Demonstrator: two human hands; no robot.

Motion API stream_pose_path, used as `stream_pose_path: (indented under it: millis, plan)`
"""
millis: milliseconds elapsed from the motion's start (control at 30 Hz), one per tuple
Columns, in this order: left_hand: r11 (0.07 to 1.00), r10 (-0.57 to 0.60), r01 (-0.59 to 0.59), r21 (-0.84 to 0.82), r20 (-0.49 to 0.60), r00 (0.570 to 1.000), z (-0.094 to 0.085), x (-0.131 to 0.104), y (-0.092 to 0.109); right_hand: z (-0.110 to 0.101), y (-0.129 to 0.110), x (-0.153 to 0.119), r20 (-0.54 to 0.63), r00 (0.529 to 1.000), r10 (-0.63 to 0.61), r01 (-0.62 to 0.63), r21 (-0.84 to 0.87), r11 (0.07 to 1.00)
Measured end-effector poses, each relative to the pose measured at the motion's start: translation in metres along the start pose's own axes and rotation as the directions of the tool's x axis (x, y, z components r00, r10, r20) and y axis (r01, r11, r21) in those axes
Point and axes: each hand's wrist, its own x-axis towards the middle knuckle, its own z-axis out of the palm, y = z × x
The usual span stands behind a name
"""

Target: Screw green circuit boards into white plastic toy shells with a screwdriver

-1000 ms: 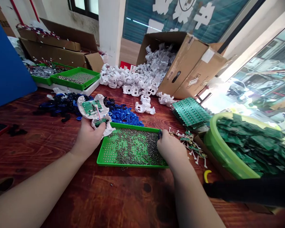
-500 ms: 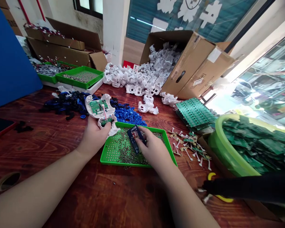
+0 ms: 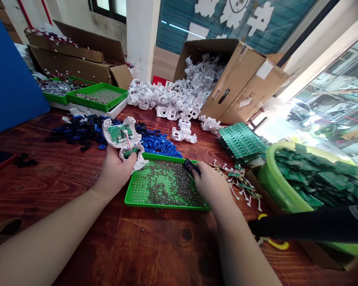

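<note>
Hands work low over the wooden table (image 3: 113, 238): the left hand (image 3: 115, 172) grips a white housing (image 3: 119, 137) with its green circuit board (image 3: 121, 133) facing up, so the board side stays open to view, while the right hand (image 3: 210, 184) is closed around a small dark card-like piece (image 3: 191, 167) over the right end of the green screw tray (image 3: 131, 198). Loose screws (image 3: 167, 182) fill that tray between the hands, within reach of both. Farther off lie blue parts (image 3: 158, 143), spare white housings (image 3: 167, 99) spilling from a tipped cardboard box (image 3: 238, 79), and a green basin (image 3: 274, 186) of boards at right.
</note>
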Motion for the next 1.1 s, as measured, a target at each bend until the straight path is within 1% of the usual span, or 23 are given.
stream_pose_path:
  millis: [133, 267, 300, 367, 400, 433, 467, 533, 633, 733, 800, 833, 900, 967, 1100]
  plan:
    - [1.000, 0.008, -0.008, -0.014, 0.005, 1.000, -0.001, 0.000, 0.000, -0.005, -0.005, -0.011, 0.101, 0.976, -0.193, 0.193, 0.017, 0.981]
    - [1.000, -0.001, 0.001, 0.013, -0.012, 1.000, 0.000, 0.001, 0.003, -0.021, 0.005, -0.022, 0.159, 0.937, -0.311, 0.304, 0.069, 0.950]
    - [1.000, -0.006, 0.006, 0.022, -0.016, 1.000, 0.000, 0.001, 0.004, -0.024, 0.009, -0.024, 0.185, 0.919, -0.348, 0.334, 0.105, 0.937]
    - [0.999, -0.015, 0.016, 0.038, -0.023, 1.000, 0.000, 0.001, 0.005, -0.028, 0.016, -0.024, 0.270, 0.865, -0.424, 0.379, 0.204, 0.903]
    - [0.999, -0.018, 0.019, 0.044, -0.024, 1.000, 0.000, 0.000, 0.006, -0.029, 0.018, -0.023, 0.306, 0.841, -0.446, 0.381, 0.250, 0.890]
    - [0.999, -0.020, 0.021, 0.047, -0.022, 1.000, 0.000, 0.000, 0.006, -0.027, 0.019, -0.021, 0.326, 0.830, -0.452, 0.371, 0.282, 0.885]
    - [0.999, -0.021, 0.022, 0.049, -0.018, 1.000, 0.000, 0.000, 0.006, -0.025, 0.019, -0.019, 0.326, 0.837, -0.439, 0.352, 0.293, 0.889]
    - [0.999, -0.017, 0.017, 0.051, -0.009, 1.000, 0.000, 0.000, 0.005, -0.018, 0.018, -0.013, 0.274, 0.884, -0.379, 0.308, 0.268, 0.913]
    - [0.999, -0.001, 0.001, 0.052, -0.005, 1.000, -0.001, 0.000, 0.003, -0.008, 0.013, -0.003, 0.164, 0.937, -0.308, 0.265, 0.241, 0.934]
    - [0.999, 0.006, -0.005, 0.054, -0.011, 1.000, 0.000, 0.000, 0.002, 0.002, 0.006, 0.006, 0.030, 0.965, -0.261, 0.248, 0.221, 0.943]
    - [0.998, 0.006, -0.006, 0.057, -0.016, 1.000, 0.000, 0.000, 0.002, 0.008, 0.000, 0.010, -0.027, 0.961, -0.276, 0.276, 0.200, 0.940]
    - [0.998, 0.007, -0.006, 0.057, -0.015, 1.000, 0.000, 0.000, 0.002, 0.010, -0.002, 0.012, -0.028, 0.953, -0.302, 0.302, 0.193, 0.934]
    - [0.998, 0.007, -0.006, 0.056, -0.011, 1.000, 0.000, -0.001, 0.002, 0.013, -0.005, 0.013, 0.013, 0.929, -0.371, 0.362, 0.188, 0.913]
    - [0.999, 0.005, -0.005, 0.052, -0.009, 1.000, 0.000, -0.001, 0.002, 0.011, -0.004, 0.010, 0.070, 0.904, -0.423, 0.404, 0.192, 0.894]
    - [0.999, -0.005, 0.005, 0.044, -0.008, 1.000, 0.000, 0.000, 0.000, -0.006, 0.008, -0.005, 0.162, 0.873, -0.460, 0.427, 0.202, 0.882]
